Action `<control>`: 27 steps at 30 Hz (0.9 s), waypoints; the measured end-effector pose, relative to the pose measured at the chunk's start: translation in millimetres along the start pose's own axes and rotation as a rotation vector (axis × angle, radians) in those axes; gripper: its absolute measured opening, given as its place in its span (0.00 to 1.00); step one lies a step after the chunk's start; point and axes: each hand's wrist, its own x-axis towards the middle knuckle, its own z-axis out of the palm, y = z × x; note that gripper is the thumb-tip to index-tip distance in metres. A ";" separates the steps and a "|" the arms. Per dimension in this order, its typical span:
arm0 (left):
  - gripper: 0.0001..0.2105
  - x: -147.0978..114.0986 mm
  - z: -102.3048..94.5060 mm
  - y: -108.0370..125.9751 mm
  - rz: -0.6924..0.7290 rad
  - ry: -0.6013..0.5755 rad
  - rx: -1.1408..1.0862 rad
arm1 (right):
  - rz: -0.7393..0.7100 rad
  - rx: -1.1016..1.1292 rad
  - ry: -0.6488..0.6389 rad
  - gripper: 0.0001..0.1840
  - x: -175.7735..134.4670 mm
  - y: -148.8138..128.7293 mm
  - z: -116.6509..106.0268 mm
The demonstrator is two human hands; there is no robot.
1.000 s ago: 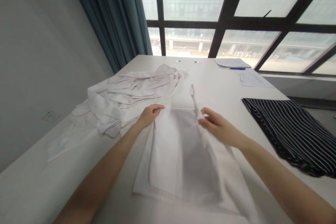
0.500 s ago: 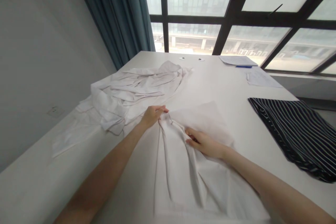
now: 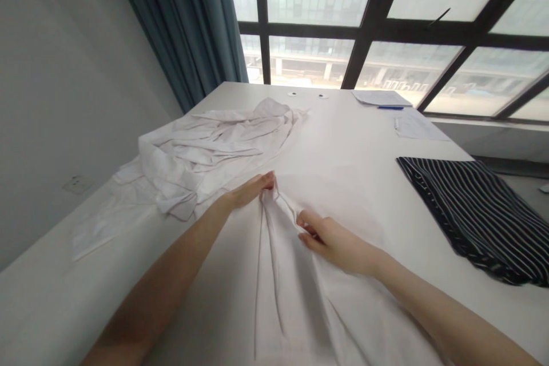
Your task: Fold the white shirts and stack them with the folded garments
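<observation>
A white cloth garment point(image 3: 295, 286) lies on the white table in front of me, its near end running past the bottom of the view. At its far end, my left hand point(image 3: 253, 187) pinches the edge between thumb and fingers. Lower and to the right, my right hand point(image 3: 328, 237) grips the same edge, fingers curled round a fold. Between the two hands the edge is drawn into a short slanting line, and long creases run from it toward me. Whether it is a shirt or another kind of garment I cannot tell.
Another crumpled white garment point(image 3: 214, 143) lies at the left on the table point(image 3: 338, 131). A folded black-and-white striped cloth point(image 3: 476, 211) is at the right edge. Papers point(image 3: 380, 98) and a blue pen point(image 3: 390, 107) lie at the far right. A blue curtain point(image 3: 184, 23) hangs beside the window.
Both hands keep hold of the white garment and its edge is lifted slightly. The creases have shifted, and its near end now reaches past the bottom of the view. My view has turned slightly right.
</observation>
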 end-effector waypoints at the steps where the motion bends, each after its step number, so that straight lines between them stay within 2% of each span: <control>1: 0.37 -0.3 -2.0 -0.4 0.005 -0.041 -0.024 | 0.001 -0.015 -0.001 0.04 3.0 0.8 4.6; 3: 0.31 -1.0 -4.4 0.7 0.005 -0.156 -0.052 | 0.008 -0.032 -0.001 0.04 7.7 4.5 13.9; 5: 0.25 -1.6 -4.5 2.8 0.032 -0.178 -0.004 | 0.019 -0.038 -0.014 0.04 7.3 6.8 21.1; 7: 0.20 -1.4 -3.3 3.5 0.078 -0.154 0.043 | 0.054 -0.089 -0.050 0.06 -0.9 4.4 25.6; 10: 0.19 0.0 -1.0 2.4 0.105 -0.088 0.062 | 0.145 -0.309 -0.105 0.21 -23.9 -6.5 31.4; 11: 0.19 0.6 -0.3 2.2 0.101 -0.067 0.053 | 0.172 -0.388 -0.120 0.22 -32.3 -10.2 33.6; 15: 0.21 1.6 2.5 5.0 0.062 0.013 0.030 | 0.223 -0.545 -0.119 0.14 -57.9 -12.3 36.9; 19: 0.19 -1.8 5.0 6.9 0.013 0.073 0.111 | 0.256 -0.668 -0.026 0.18 -69.9 15.7 17.2; 24: 0.17 -20.9 10.1 8.6 -0.002 0.091 0.344 | 0.317 -0.833 0.268 0.14 -77.8 68.0 -17.6; 27: 0.17 -37.6 11.9 9.2 0.011 0.072 0.378 | 0.272 -0.772 0.381 0.12 -85.2 81.7 -25.5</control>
